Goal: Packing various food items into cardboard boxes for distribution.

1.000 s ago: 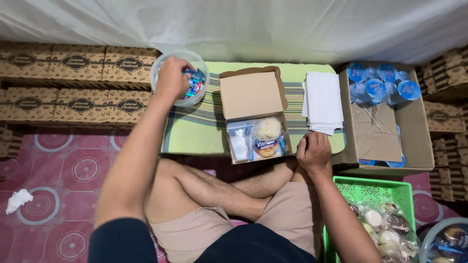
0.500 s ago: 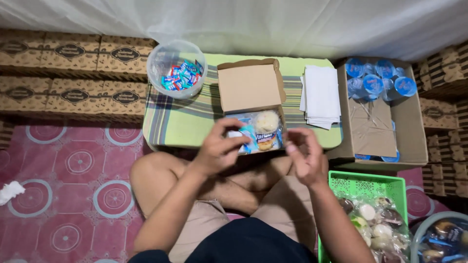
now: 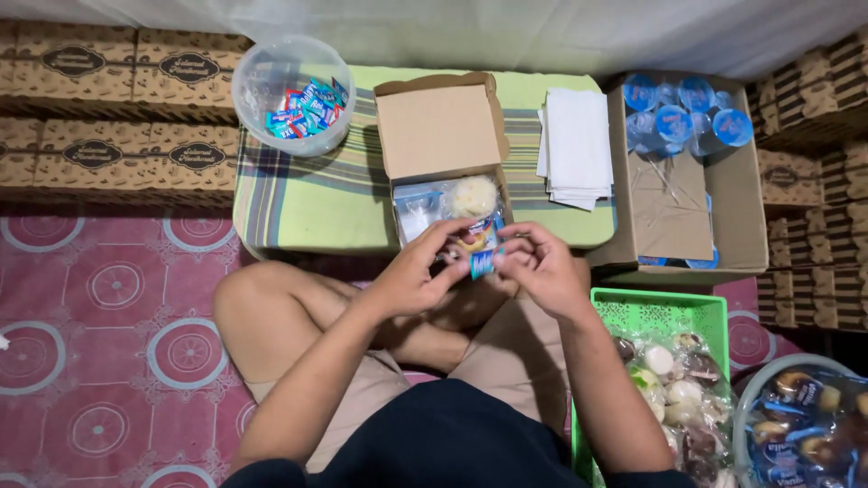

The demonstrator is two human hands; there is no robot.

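Observation:
An open brown cardboard box [image 3: 440,127] lies on a low table with a green striped cloth [image 3: 298,194]. Inside it are a clear bag [image 3: 418,211], a round white cake [image 3: 476,193] and a wrapped pastry. My left hand [image 3: 416,271] and my right hand [image 3: 541,269] meet just in front of the box. Between their fingertips they pinch a small blue sachet [image 3: 482,262]. Which hand bears it more I cannot tell.
A clear plastic bowl [image 3: 291,93] of small blue and red sachets stands at the table's far left. White paper napkins [image 3: 576,146] lie right of the box. A carton of sealed water cups [image 3: 684,172], a green basket of wrapped snacks [image 3: 667,380] and stacked brown boxes [image 3: 108,99] surround me.
My left hand left the plastic bowl and came back to the box front with a blue sachet. My right hand rose from the box edge to meet it.

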